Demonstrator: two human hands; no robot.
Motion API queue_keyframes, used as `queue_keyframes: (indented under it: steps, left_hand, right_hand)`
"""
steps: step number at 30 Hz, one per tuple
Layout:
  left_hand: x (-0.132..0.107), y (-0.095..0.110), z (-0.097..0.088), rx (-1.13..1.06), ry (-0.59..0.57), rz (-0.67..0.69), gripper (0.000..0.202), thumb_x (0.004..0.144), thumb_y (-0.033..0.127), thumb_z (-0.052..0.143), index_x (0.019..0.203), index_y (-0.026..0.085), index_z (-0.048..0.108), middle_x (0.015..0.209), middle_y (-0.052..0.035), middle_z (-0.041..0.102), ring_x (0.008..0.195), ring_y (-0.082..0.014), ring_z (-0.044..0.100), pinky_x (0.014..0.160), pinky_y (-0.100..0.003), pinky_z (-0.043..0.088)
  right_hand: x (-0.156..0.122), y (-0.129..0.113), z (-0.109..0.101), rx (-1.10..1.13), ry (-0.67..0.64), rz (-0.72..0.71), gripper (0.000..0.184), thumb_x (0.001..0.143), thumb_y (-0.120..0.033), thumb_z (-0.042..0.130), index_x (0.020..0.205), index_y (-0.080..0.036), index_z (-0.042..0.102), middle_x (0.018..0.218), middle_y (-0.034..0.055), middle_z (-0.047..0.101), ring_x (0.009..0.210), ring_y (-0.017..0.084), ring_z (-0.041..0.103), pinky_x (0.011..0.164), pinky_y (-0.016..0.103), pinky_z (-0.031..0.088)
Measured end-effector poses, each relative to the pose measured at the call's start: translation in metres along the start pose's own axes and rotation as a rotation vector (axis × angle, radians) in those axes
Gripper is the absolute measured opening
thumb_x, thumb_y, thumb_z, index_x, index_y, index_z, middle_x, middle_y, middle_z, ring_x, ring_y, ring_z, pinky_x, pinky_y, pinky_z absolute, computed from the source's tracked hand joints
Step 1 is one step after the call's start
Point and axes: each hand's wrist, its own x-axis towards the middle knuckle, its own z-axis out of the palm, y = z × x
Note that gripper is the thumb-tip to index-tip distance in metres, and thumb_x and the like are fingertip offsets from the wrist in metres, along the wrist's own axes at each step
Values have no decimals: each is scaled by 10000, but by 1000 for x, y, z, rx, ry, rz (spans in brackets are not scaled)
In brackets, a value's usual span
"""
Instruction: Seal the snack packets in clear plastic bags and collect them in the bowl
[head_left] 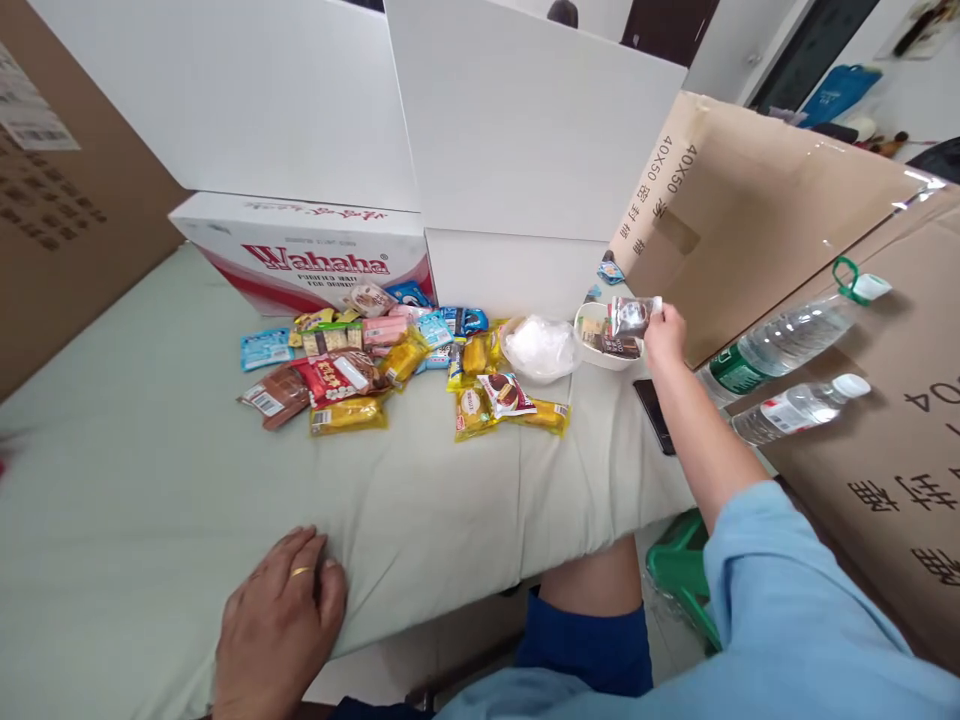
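Observation:
My right hand (666, 335) pinches one end of a small silver-and-brown snack packet (630, 315). The packet is above a white bowl (592, 358) that has other wrapped snacks in it, a dark brown wrapper among them. Lying on the near edge of the cloth-covered table (405, 520) is my left hand (281, 615), palm down and holding nothing, with a ring on one finger. A bunched white plastic bag (544, 347) stands just left of the bowl. Several wrapped snacks, including a red packet (341, 375) and a round-cake packet (508, 394), lie farther left.
A Wahaha carton (322, 260) and white panels (525, 120) stand behind the snacks. Cardboard walls (765, 200) rise at the right. Two water bottles (787, 340) (799, 410) and a dark phone (655, 415) are by my right forearm. A green stool (679, 560) sits below.

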Motion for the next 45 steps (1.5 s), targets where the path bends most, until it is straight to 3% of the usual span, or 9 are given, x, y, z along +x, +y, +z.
queue_keyframes:
  steps: [3, 8, 16, 22, 27, 32, 36, 40, 45]
  left_hand:
    - [1, -3, 1, 18, 26, 30, 240, 979, 242, 475, 1142, 131, 611, 1249, -230, 700, 1138, -382, 704, 905, -503, 568]
    - [0, -6, 5, 32, 52, 56, 243, 987, 251, 458, 1138, 146, 616, 1213, -207, 713, 1137, -364, 700, 926, -489, 549]
    - [-4, -2, 7, -3, 50, -16, 262, 977, 237, 481, 1138, 131, 658, 1259, -196, 716, 1179, -353, 684, 957, -483, 522]
    - [-5, 0, 6, -63, 6, -106, 303, 951, 237, 489, 1145, 137, 699, 1277, -189, 722, 1221, -348, 668, 998, -490, 514]
    - [-6, 3, 6, -49, 10, -120, 297, 956, 229, 484, 1146, 151, 699, 1277, -166, 729, 1235, -321, 667, 1020, -467, 509]
    - [-9, 6, 7, -127, 43, -146, 297, 953, 202, 484, 1137, 140, 708, 1280, -185, 723, 1255, -332, 656, 1021, -487, 514]
    - [-10, 3, 7, -163, 85, -145, 266, 963, 196, 492, 1117, 137, 701, 1247, -185, 724, 1228, -332, 658, 1009, -477, 515]
    - [-13, 4, 0, -309, 219, -211, 186, 983, 225, 532, 1068, 161, 684, 1132, -157, 731, 1124, -301, 671, 982, -447, 531]
    - [-27, 47, -22, -786, 230, -244, 136, 1001, 246, 573, 1108, 196, 640, 963, -71, 692, 879, -195, 654, 800, -327, 557]
  right_hand:
    - [32, -9, 32, -79, -15, 109, 496, 1031, -288, 211, 1185, -104, 645, 1085, 187, 675, 998, 263, 595, 870, 387, 479]
    - [16, -16, 62, -224, -134, 93, 274, 963, -230, 465, 946, -141, 724, 1106, 231, 662, 1189, 352, 511, 997, 511, 402]
    - [9, -31, 32, -280, 41, -95, 402, 974, -260, 394, 1116, -112, 739, 1193, 253, 668, 1151, 357, 547, 986, 518, 425]
    - [-26, -75, 20, 26, -176, -390, 367, 962, -403, 475, 1053, -186, 756, 970, 108, 760, 897, 255, 666, 859, 371, 497]
    - [-56, -126, 36, -142, -283, -549, 384, 933, -464, 562, 1136, -186, 731, 1049, 135, 717, 941, 267, 625, 858, 380, 488]
    - [-64, -145, 36, -334, -347, -486, 192, 862, -342, 599, 820, -209, 730, 938, 138, 697, 1000, 304, 587, 859, 416, 481]
    - [-74, -160, 5, 239, -110, -330, 205, 835, -414, 642, 857, -218, 698, 838, 51, 656, 763, 200, 566, 722, 353, 503]
    - [-139, -185, -17, 852, -415, 49, 257, 728, -423, 760, 880, -252, 645, 801, -8, 616, 611, 126, 499, 474, 224, 337]
    - [-297, -193, -4, 936, -736, 352, 254, 673, -377, 823, 787, -225, 654, 630, -46, 530, 522, 82, 367, 439, 190, 263]
